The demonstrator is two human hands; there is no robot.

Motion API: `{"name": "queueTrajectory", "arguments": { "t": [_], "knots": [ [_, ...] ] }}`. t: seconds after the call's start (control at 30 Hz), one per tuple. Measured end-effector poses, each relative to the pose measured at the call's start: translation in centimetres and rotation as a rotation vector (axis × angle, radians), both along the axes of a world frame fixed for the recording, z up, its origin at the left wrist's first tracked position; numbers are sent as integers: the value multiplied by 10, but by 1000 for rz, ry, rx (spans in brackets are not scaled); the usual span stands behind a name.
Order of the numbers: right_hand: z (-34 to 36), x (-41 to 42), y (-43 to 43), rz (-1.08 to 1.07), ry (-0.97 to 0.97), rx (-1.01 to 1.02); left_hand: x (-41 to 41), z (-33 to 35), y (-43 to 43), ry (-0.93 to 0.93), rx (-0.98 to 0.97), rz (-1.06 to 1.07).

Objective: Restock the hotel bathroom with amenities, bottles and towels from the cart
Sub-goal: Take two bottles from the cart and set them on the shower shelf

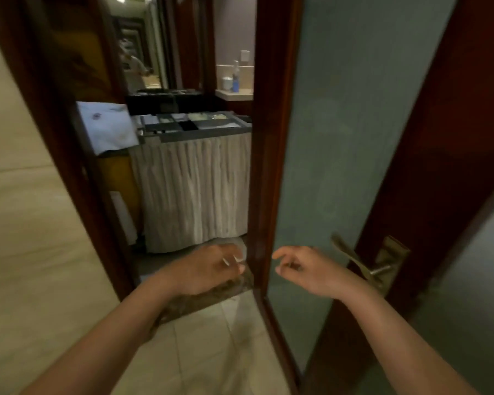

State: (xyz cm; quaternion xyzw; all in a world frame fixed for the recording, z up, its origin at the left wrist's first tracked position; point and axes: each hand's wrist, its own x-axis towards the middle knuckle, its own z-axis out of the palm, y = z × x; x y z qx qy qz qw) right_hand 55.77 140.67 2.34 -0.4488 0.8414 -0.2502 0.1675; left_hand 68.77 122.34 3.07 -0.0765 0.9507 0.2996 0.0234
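Door of frosted glass (340, 138) in a dark wooden frame stands ajar at right, grey-topped cart (194, 195) with pleated beige skirt sits beyond the doorway, and nearer, left hand (208, 269) and right hand (300, 269) hover loosely curled, holding nothing.

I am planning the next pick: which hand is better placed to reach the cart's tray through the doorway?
Left, probably. The left hand lies straight before the cart, with nothing between; the right hand is in front of the glass door, which blocks it.
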Motion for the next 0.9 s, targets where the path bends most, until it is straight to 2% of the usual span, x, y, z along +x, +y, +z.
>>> {"name": "queueTrajectory", "arguments": {
  "t": [0.07,0.17,0.37,0.53,0.7,0.9],
  "knots": [
    [3,-22,-32,71,16,-31,-10,2,-21,-21,-2,55],
    [14,-59,-74,170,11,-58,-32,11,-48,47,-15,139],
    [45,-121,-151,300,48,-18,-74,33,-92,96,-65,305],
    [56,-149,-209,341,66,11,-101,40,-132,132,-59,423],
    [51,-177,-265,356,75,16,-132,36,-181,235,-83,421],
    [42,-229,-357,362,34,-14,-176,23,-280,275,-125,468]
  ]
}}
